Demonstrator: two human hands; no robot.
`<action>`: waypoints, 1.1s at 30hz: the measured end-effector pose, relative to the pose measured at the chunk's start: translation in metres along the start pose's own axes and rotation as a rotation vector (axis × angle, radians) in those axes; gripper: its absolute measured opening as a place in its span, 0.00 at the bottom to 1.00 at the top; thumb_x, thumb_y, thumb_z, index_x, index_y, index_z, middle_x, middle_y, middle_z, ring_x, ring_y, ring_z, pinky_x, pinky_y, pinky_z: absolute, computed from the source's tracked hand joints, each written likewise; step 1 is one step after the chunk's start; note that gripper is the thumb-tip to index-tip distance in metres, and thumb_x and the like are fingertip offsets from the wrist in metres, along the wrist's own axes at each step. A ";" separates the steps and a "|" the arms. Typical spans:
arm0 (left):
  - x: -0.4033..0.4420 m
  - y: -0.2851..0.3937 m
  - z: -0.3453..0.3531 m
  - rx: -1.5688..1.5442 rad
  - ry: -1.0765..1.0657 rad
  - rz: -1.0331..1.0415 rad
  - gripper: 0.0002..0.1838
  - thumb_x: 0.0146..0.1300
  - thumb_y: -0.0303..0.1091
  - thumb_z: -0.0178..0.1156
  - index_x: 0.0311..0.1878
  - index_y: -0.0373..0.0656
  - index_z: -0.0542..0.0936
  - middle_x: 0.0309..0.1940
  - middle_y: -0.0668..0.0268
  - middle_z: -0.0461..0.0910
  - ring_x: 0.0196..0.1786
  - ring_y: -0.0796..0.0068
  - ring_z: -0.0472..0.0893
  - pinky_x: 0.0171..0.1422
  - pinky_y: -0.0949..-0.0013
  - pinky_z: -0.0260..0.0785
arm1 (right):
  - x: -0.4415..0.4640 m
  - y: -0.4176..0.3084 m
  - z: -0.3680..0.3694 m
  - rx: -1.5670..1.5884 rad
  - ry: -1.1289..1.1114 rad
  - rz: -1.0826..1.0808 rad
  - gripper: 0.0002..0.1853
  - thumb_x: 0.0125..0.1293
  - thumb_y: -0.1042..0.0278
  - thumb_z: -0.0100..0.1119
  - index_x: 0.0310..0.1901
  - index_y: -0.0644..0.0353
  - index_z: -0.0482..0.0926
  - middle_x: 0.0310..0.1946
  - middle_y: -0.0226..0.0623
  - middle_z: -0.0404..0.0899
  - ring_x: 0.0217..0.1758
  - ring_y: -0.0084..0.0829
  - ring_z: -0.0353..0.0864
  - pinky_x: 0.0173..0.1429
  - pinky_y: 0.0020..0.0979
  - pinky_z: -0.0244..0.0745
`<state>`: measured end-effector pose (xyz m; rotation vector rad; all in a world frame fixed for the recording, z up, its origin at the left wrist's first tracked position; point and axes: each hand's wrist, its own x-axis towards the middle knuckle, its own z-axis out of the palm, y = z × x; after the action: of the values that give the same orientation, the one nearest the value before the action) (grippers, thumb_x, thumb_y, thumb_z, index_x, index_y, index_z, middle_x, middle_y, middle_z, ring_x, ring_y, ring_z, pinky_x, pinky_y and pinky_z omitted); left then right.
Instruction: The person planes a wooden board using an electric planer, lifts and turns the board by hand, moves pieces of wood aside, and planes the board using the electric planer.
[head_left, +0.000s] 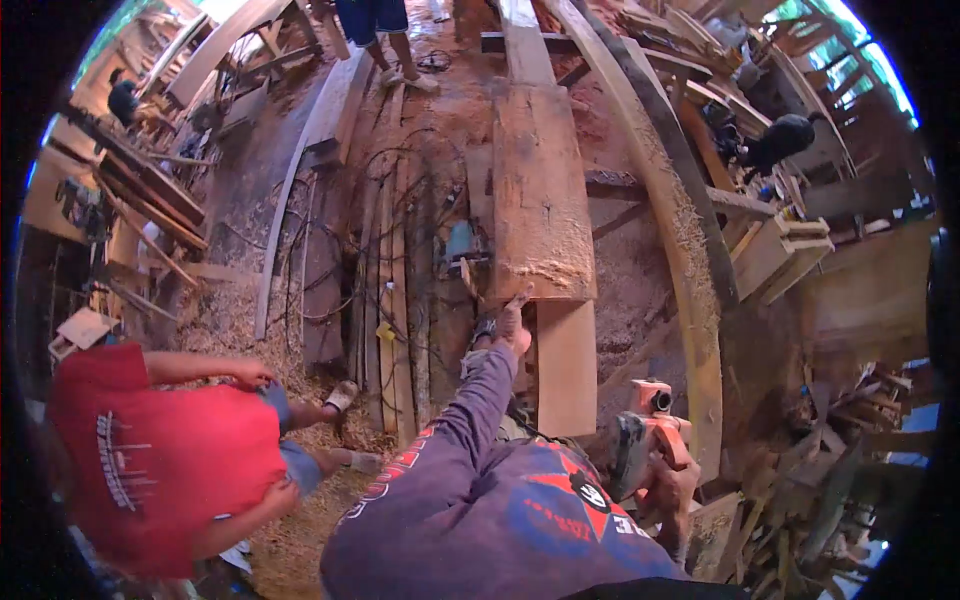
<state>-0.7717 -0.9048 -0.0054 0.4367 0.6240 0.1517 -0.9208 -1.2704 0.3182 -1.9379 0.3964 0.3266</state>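
Note:
A wide, rough-faced wooden board [543, 200] lies lengthwise in the middle, over a paler, smoother beam [566, 370] whose near end shows below it. My left hand [513, 325] reaches forward to the board's near left corner, with a finger extended onto its edge; it holds nothing. Down at the right, my right hand [672, 485] is wrapped round the handle of an orange power tool [655, 430], held beside my body and to the right of the pale beam.
A person in a red shirt [180, 450] is close on the left; another person's legs [385, 40] show at the top. A long beam with shavings [675, 220] runs along the right. Cables and narrow planks [395, 280] lie left of the board, near a teal tool [460, 242].

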 end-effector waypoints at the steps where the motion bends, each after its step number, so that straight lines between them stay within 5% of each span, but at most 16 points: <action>1: 0.002 0.002 0.006 0.063 0.030 0.023 0.28 0.57 0.42 0.78 0.61 0.51 0.82 0.50 0.72 0.85 0.49 0.69 0.83 0.57 0.57 0.77 | -0.001 -0.005 0.004 -0.017 -0.002 -0.001 0.23 0.57 0.73 0.69 0.55 0.70 0.86 0.43 0.29 0.86 0.45 0.23 0.84 0.49 0.28 0.78; 6: -0.022 0.035 0.033 0.173 0.171 0.123 0.27 0.52 0.35 0.77 0.58 0.49 0.83 0.48 0.71 0.84 0.47 0.71 0.82 0.53 0.62 0.75 | -0.010 -0.027 0.004 -0.055 -0.096 0.090 0.18 0.59 0.72 0.67 0.51 0.70 0.86 0.38 0.30 0.84 0.40 0.22 0.83 0.47 0.27 0.78; 8: -0.103 0.093 0.090 0.198 0.176 0.158 0.28 0.50 0.42 0.77 0.55 0.43 0.84 0.48 0.68 0.83 0.50 0.71 0.79 0.62 0.64 0.71 | -0.012 -0.002 -0.003 -0.069 -0.048 0.014 0.18 0.59 0.70 0.67 0.50 0.70 0.86 0.38 0.32 0.84 0.42 0.24 0.83 0.50 0.28 0.79; 11: -0.117 0.144 0.092 0.442 0.107 0.531 0.30 0.52 0.38 0.75 0.59 0.43 0.81 0.50 0.68 0.82 0.51 0.72 0.79 0.61 0.65 0.70 | 0.036 0.051 0.001 -0.004 -0.132 -0.461 0.21 0.58 0.71 0.69 0.52 0.70 0.85 0.46 0.35 0.85 0.50 0.26 0.84 0.60 0.31 0.78; 13: -0.144 0.164 0.083 0.415 0.157 0.529 0.28 0.53 0.36 0.73 0.59 0.44 0.81 0.50 0.67 0.82 0.50 0.71 0.79 0.61 0.65 0.70 | 0.003 0.017 -0.001 0.113 -0.120 -0.119 0.21 0.57 0.73 0.69 0.54 0.69 0.85 0.52 0.35 0.82 0.55 0.25 0.82 0.63 0.29 0.75; 15: -0.162 0.187 0.060 0.390 0.142 0.517 0.29 0.53 0.33 0.72 0.61 0.42 0.81 0.50 0.67 0.83 0.52 0.70 0.80 0.63 0.64 0.70 | -0.019 -0.042 0.018 0.096 -0.014 -0.069 0.21 0.55 0.77 0.65 0.53 0.68 0.85 0.46 0.32 0.82 0.49 0.24 0.81 0.58 0.25 0.74; 17: -0.177 0.205 0.033 0.431 0.167 0.542 0.29 0.54 0.33 0.72 0.61 0.40 0.80 0.50 0.67 0.83 0.53 0.70 0.80 0.64 0.64 0.70 | -0.011 0.016 0.006 0.043 0.039 0.035 0.21 0.54 0.79 0.59 0.52 0.68 0.85 0.40 0.29 0.82 0.40 0.23 0.81 0.47 0.25 0.75; 21: -0.187 0.245 0.032 0.556 0.131 0.639 0.23 0.56 0.31 0.72 0.56 0.40 0.81 0.50 0.65 0.84 0.53 0.74 0.81 0.62 0.68 0.70 | 0.007 0.057 0.006 0.255 -0.003 -0.094 0.23 0.54 0.77 0.63 0.54 0.68 0.85 0.38 0.29 0.83 0.34 0.22 0.82 0.38 0.28 0.76; 25: -0.241 0.253 0.109 0.806 0.080 0.840 0.22 0.58 0.32 0.74 0.55 0.37 0.81 0.48 0.63 0.87 0.50 0.77 0.83 0.56 0.69 0.75 | 0.015 0.071 0.000 0.039 0.020 -0.179 0.20 0.55 0.74 0.66 0.51 0.65 0.86 0.32 0.26 0.82 0.29 0.18 0.78 0.33 0.26 0.73; 28: -0.260 0.258 0.149 1.089 -0.074 1.034 0.26 0.57 0.36 0.76 0.56 0.36 0.80 0.42 0.63 0.88 0.41 0.70 0.88 0.48 0.65 0.80 | -0.024 -0.003 0.020 0.169 0.052 -0.018 0.16 0.56 0.73 0.67 0.48 0.63 0.87 0.29 0.24 0.81 0.28 0.17 0.76 0.33 0.26 0.72; 30: -0.263 0.257 0.157 1.582 -0.167 1.348 0.29 0.54 0.37 0.78 0.57 0.37 0.81 0.41 0.57 0.88 0.40 0.61 0.90 0.48 0.63 0.82 | -0.032 -0.001 0.017 0.179 0.037 0.021 0.16 0.56 0.72 0.66 0.48 0.64 0.87 0.31 0.24 0.82 0.30 0.18 0.77 0.34 0.26 0.72; 32: -0.267 0.248 0.159 1.670 -0.162 1.275 0.34 0.50 0.39 0.79 0.59 0.35 0.79 0.43 0.54 0.87 0.40 0.56 0.90 0.48 0.57 0.83 | -0.037 -0.001 0.016 0.210 0.070 0.026 0.17 0.56 0.72 0.69 0.49 0.65 0.86 0.34 0.26 0.83 0.32 0.21 0.80 0.37 0.28 0.75; 33: -0.265 0.249 0.153 1.641 -0.321 1.283 0.37 0.49 0.40 0.79 0.61 0.34 0.77 0.47 0.52 0.87 0.43 0.54 0.89 0.51 0.56 0.82 | -0.039 -0.001 0.016 0.240 0.085 0.019 0.19 0.56 0.72 0.71 0.50 0.66 0.86 0.36 0.29 0.85 0.34 0.24 0.82 0.40 0.30 0.78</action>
<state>-0.8958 -0.8056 0.3559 2.3785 -0.0914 0.7708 -0.9566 -1.2505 0.3288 -1.7172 0.4870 0.1996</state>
